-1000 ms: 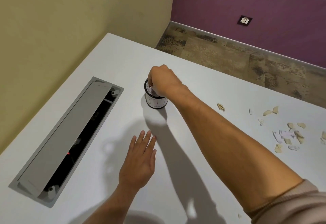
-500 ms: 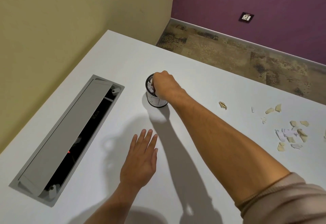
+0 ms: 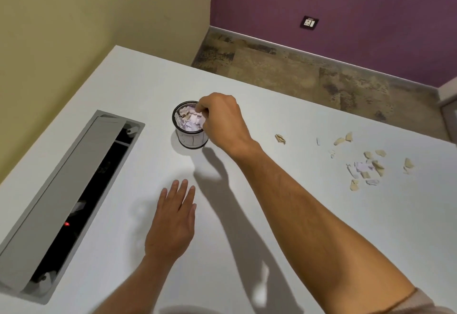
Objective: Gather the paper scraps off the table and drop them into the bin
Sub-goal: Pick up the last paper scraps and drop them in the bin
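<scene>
A small black mesh bin (image 3: 190, 140) stands on the white table (image 3: 138, 91), filled to the rim with white and tan paper scraps (image 3: 189, 119). My right hand (image 3: 222, 120) hovers over the bin's right rim with its fingers curled. The fingertips are just above the scraps inside, and I see nothing held in them. Flat on the table in front of the bin lies my left hand (image 3: 173, 222), fingers straight. Several loose scraps (image 3: 366, 167) lie in a cluster at the right, and one tan scrap (image 3: 280, 138) lies alone nearer the bin.
A grey cable hatch (image 3: 61, 197) with its lid half open is set into the table at the left. The table's far edge drops to a brown floor (image 3: 296, 71). A wall socket (image 3: 309, 22) sits on the purple wall.
My right hand has shifted from directly over the bin to its right rim, uncovering the scraps inside. My left hand has stayed flat on the table.
</scene>
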Action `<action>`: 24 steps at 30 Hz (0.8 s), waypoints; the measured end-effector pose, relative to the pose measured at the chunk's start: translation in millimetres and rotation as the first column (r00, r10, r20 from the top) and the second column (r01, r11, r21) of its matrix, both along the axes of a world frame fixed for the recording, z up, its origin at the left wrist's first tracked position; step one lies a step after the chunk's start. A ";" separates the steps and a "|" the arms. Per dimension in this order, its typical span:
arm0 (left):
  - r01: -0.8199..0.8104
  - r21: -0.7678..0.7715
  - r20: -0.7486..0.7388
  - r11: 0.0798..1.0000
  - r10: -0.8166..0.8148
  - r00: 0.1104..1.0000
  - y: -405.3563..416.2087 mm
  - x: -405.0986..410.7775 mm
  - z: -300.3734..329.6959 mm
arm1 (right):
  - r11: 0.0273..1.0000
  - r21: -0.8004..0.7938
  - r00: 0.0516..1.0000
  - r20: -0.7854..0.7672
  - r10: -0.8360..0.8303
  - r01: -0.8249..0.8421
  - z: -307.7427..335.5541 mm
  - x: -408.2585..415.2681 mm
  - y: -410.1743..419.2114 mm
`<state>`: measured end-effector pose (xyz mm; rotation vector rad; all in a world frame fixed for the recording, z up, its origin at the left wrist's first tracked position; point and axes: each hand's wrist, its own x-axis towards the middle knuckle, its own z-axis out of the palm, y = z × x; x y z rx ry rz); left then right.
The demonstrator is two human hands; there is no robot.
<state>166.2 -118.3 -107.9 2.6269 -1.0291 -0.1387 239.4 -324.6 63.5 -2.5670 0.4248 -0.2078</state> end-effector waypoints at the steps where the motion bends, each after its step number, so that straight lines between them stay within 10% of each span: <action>1: 0.001 -0.006 0.006 1.000 -0.001 1.000 -0.9 -0.6 0.1 | 1.000 0.021 1.000 0.023 -0.019 0.019 -2.2 -14.4 -4.0; 13: -0.064 0.021 0.026 0.998 0.064 0.998 -13.4 -19.8 11.7 | 0.807 0.381 0.883 -0.061 -0.466 0.452 -67.8 -258.5 -14.7; 24: 0.109 -0.077 -0.221 0.991 -0.123 0.968 -67.9 -177.8 17.6 | 0.693 0.009 0.686 -0.151 -0.712 0.721 -121.7 -453.6 -8.9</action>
